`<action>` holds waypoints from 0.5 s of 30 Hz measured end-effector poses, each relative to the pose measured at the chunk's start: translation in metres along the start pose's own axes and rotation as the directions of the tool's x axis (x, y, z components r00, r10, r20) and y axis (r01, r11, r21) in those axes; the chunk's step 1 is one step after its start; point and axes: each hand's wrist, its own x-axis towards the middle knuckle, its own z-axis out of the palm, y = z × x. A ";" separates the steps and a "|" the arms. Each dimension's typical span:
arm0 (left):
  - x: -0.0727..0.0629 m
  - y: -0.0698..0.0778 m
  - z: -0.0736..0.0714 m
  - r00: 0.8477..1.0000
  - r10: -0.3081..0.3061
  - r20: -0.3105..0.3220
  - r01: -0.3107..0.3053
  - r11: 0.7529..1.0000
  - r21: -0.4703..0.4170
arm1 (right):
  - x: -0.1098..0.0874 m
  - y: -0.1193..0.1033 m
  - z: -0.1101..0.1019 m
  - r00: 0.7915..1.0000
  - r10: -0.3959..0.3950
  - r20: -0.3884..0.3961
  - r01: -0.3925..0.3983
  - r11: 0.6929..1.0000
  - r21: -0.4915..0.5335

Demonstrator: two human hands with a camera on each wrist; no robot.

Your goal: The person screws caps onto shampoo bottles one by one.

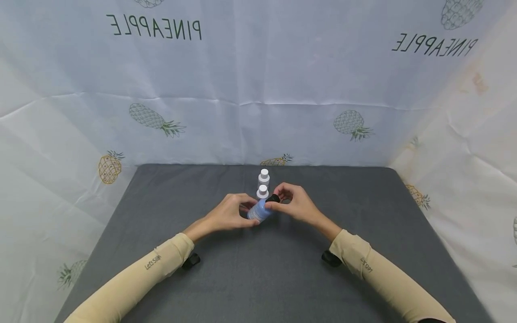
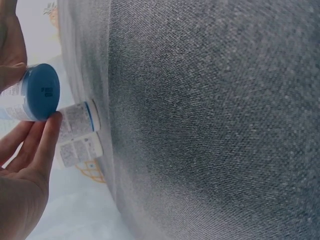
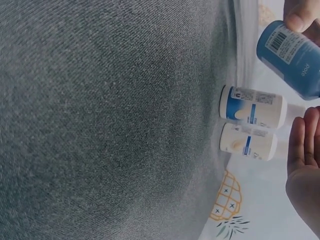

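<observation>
My left hand (image 1: 228, 213) holds a blue bottle (image 1: 258, 211) around its body, with the thumb on the near side. The bottle is tilted, its black cap (image 1: 273, 198) pointing up and to the right. At that cap is my right hand (image 1: 296, 204), thumb and fingers pinching it. In the left wrist view the round base of the blue bottle (image 2: 44, 92) faces the camera. A label with a barcode shows on the blue bottle (image 3: 287, 52) in the right wrist view, where the cap is out of frame.
Just behind the hands two white-capped bottles stand upright, a nearer one (image 1: 262, 193) and a farther one (image 1: 264, 178), one behind the other. A dark grey cloth (image 1: 258, 278) covers the table. White curtain fabric (image 1: 250, 130) with pineapple prints hangs beyond its back edge.
</observation>
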 end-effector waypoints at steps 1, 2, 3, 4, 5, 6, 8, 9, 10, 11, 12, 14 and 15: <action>0.000 0.000 0.000 1.000 -0.001 0.001 0.001 1.000 0.000 | 0.000 0.000 0.000 1.000 -0.001 -0.001 0.001 1.000 0.000; -0.001 0.000 0.000 1.000 -0.003 0.002 0.003 1.000 0.000 | 0.000 0.000 0.000 1.000 0.001 0.000 -0.001 1.000 0.001; -0.001 0.000 0.000 1.000 -0.005 0.004 0.005 1.000 -0.001 | -0.001 0.000 0.001 1.000 0.004 0.001 -0.004 1.000 0.000; -0.001 0.000 0.000 1.000 -0.006 0.005 0.006 1.000 -0.001 | -0.001 0.000 0.001 1.000 0.007 0.001 -0.007 1.000 -0.003; -0.001 0.000 0.000 1.000 -0.006 0.005 0.006 1.000 -0.002 | -0.001 0.000 0.001 1.000 0.010 0.001 -0.010 1.000 -0.004; -0.002 0.000 0.001 1.000 -0.005 0.005 0.005 1.000 -0.004 | -0.001 0.000 0.001 1.000 0.015 0.002 -0.015 1.000 -0.006; -0.002 -0.001 0.001 1.000 -0.003 0.005 0.003 1.000 -0.008 | -0.002 0.000 0.001 1.000 0.020 0.005 -0.020 1.000 -0.009; -0.002 -0.001 0.001 1.000 -0.002 0.004 0.002 1.000 -0.009 | -0.002 0.000 0.001 1.000 0.016 0.009 -0.016 1.000 -0.007; -0.002 -0.001 0.001 1.000 -0.001 0.004 0.001 1.000 -0.011 | -0.002 0.000 0.001 1.000 0.011 0.017 -0.011 1.000 0.004; -0.002 -0.001 0.001 1.000 -0.001 0.003 0.001 1.000 -0.013 | -0.003 -0.001 0.000 1.000 0.001 0.031 -0.002 1.000 0.024; -0.002 -0.001 0.001 1.000 -0.002 0.003 0.002 1.000 -0.015 | -0.003 0.000 -0.001 0.999 -0.013 0.047 0.011 0.999 0.049; -0.002 -0.001 0.000 1.000 -0.002 0.004 0.002 1.000 -0.019 | -0.003 0.000 -0.004 0.994 -0.065 0.088 0.054 0.991 0.121; -0.002 -0.001 0.000 1.000 -0.001 0.006 0.001 1.000 -0.020 | -0.003 0.000 -0.005 0.989 -0.093 0.113 0.073 0.983 0.167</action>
